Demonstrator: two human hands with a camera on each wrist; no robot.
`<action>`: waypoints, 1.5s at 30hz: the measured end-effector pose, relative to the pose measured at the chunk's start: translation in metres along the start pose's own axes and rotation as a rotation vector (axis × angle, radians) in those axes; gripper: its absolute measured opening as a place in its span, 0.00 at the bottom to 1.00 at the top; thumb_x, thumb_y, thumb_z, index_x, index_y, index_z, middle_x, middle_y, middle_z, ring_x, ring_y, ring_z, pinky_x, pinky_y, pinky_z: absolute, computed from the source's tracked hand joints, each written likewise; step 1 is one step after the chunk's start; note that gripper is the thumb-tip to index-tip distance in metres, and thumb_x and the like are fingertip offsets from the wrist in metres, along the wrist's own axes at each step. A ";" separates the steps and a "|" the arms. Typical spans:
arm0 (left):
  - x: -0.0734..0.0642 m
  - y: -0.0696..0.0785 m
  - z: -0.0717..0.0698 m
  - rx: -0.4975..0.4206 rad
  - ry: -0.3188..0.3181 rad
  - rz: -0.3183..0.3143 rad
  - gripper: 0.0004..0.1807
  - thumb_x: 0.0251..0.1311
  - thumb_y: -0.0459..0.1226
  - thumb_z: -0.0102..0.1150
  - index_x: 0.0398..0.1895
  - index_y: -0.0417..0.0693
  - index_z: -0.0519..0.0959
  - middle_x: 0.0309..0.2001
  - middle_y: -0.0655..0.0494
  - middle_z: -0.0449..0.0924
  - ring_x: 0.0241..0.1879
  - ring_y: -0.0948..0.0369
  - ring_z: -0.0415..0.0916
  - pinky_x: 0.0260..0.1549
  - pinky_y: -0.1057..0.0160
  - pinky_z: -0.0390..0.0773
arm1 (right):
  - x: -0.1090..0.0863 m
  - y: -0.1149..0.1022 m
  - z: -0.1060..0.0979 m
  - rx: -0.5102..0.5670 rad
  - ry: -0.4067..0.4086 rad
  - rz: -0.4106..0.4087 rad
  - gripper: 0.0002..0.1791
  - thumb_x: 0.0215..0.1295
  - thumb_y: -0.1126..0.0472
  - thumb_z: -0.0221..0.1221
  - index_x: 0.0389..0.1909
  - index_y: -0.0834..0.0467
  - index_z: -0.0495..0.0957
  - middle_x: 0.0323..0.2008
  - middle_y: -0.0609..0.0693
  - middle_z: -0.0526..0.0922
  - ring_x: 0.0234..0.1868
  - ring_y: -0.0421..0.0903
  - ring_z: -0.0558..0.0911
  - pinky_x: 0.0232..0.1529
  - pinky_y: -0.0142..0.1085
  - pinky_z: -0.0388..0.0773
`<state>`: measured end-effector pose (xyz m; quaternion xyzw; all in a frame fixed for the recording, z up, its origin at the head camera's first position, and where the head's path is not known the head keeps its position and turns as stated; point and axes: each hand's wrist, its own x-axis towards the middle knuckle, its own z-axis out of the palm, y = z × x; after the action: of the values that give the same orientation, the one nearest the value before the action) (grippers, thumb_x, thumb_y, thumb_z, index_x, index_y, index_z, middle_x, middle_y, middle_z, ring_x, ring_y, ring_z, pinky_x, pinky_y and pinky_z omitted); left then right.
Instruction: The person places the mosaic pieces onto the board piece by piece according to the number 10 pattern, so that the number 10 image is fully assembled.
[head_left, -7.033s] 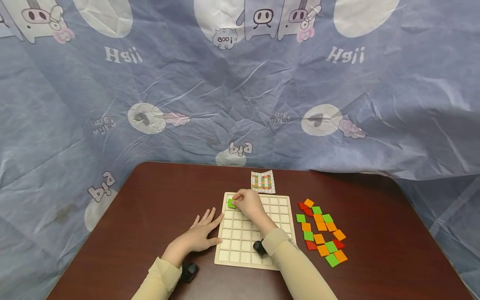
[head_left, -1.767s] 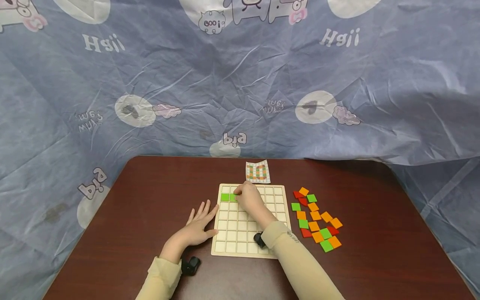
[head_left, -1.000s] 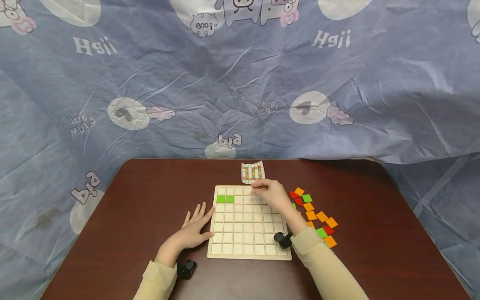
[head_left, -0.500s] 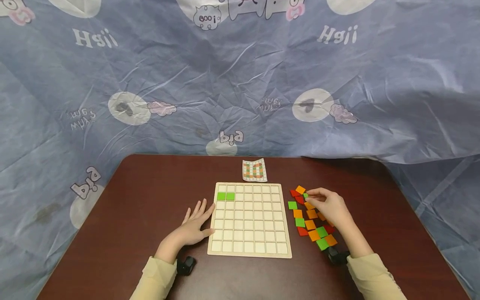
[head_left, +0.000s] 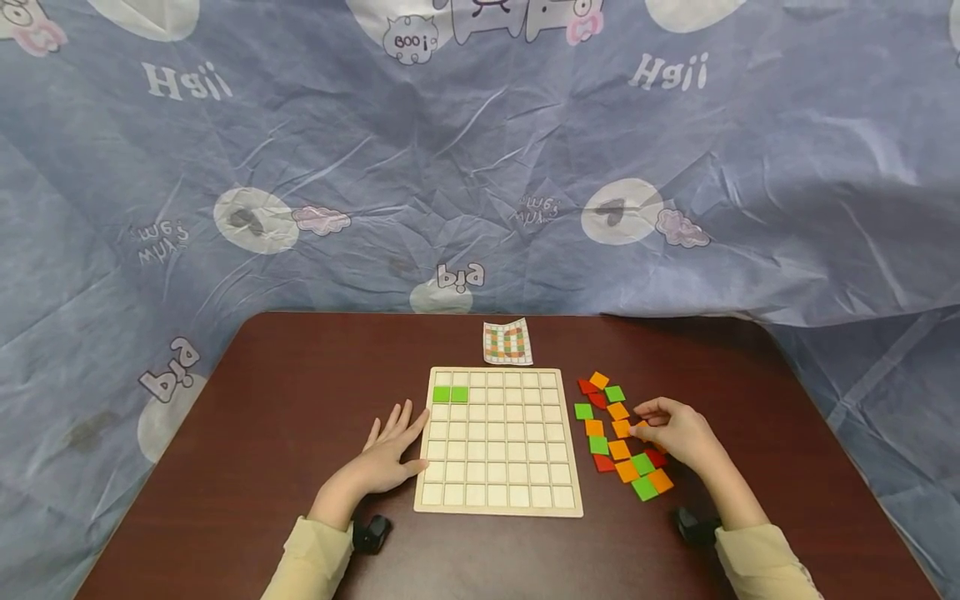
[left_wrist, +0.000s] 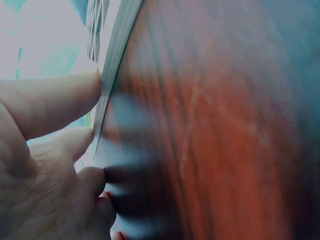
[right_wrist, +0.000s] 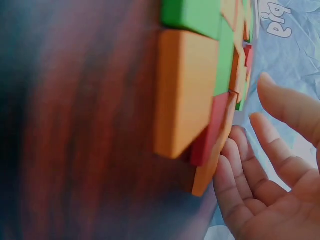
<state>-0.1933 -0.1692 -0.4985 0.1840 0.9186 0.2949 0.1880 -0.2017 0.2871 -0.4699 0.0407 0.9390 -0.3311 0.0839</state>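
My left hand [head_left: 386, 458] lies spread on the table, its index fingertip and thumb tip at the left edge of the pale wooden grid board [head_left: 497, 451]. Two green square tiles [head_left: 451, 394] sit side by side in the board's second row, at the left. Over the right side of the loose tiles hovers my right hand [head_left: 678, 429], thumb and index finger apart with nothing pinched between them. It partly covers an orange tile [head_left: 642, 427]. In the right wrist view its curled lower fingers come right beside the edge of an orange tile [right_wrist: 207, 167].
Right of the board lie several loose tiles: orange squares [head_left: 618, 450], green squares [head_left: 598, 445] and red pieces [head_left: 603, 463], some with curved edges. A small paper card [head_left: 507, 342] with a coloured grid pattern lies behind the board. A patterned cloth [head_left: 450, 208] hangs behind the table.
A second green tile now lies beside the first on the board. My right hand has moved from the board to the loose tiles, then slightly nearer and right. The left hand stays put.
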 end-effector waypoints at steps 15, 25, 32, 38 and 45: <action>0.001 0.001 0.001 0.004 -0.004 -0.009 0.42 0.70 0.49 0.53 0.79 0.47 0.47 0.79 0.39 0.32 0.78 0.41 0.27 0.72 0.35 0.27 | 0.002 0.001 0.003 -0.068 0.011 0.041 0.21 0.55 0.62 0.71 0.48 0.67 0.78 0.39 0.60 0.80 0.39 0.51 0.77 0.39 0.41 0.78; 0.001 0.001 0.000 0.007 -0.007 -0.004 0.42 0.70 0.49 0.53 0.79 0.47 0.47 0.79 0.39 0.32 0.78 0.41 0.26 0.72 0.34 0.27 | 0.003 0.000 -0.001 -0.062 -0.019 0.091 0.22 0.54 0.58 0.72 0.44 0.65 0.76 0.35 0.57 0.78 0.34 0.49 0.75 0.30 0.34 0.73; 0.001 0.002 0.001 0.008 -0.001 -0.013 0.42 0.69 0.48 0.55 0.79 0.47 0.48 0.79 0.39 0.33 0.78 0.41 0.27 0.72 0.35 0.28 | 0.003 0.001 -0.001 -0.032 -0.023 0.068 0.16 0.57 0.60 0.70 0.41 0.63 0.77 0.32 0.53 0.78 0.33 0.48 0.74 0.30 0.34 0.71; 0.001 0.003 0.001 0.012 -0.002 -0.024 0.41 0.69 0.44 0.56 0.79 0.48 0.48 0.79 0.40 0.33 0.79 0.42 0.28 0.73 0.36 0.28 | 0.002 -0.007 -0.001 -0.013 0.005 0.021 0.14 0.58 0.59 0.69 0.38 0.63 0.79 0.30 0.51 0.80 0.31 0.46 0.76 0.30 0.35 0.72; 0.002 0.004 0.001 0.019 0.004 -0.031 0.41 0.69 0.43 0.57 0.79 0.48 0.48 0.79 0.40 0.33 0.79 0.43 0.28 0.73 0.36 0.29 | 0.005 -0.027 0.007 0.050 0.067 -0.038 0.15 0.59 0.57 0.69 0.39 0.62 0.80 0.31 0.51 0.82 0.31 0.44 0.78 0.32 0.34 0.75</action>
<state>-0.1934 -0.1647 -0.4975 0.1710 0.9245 0.2834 0.1888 -0.2091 0.2618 -0.4597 0.0359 0.9332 -0.3546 0.0449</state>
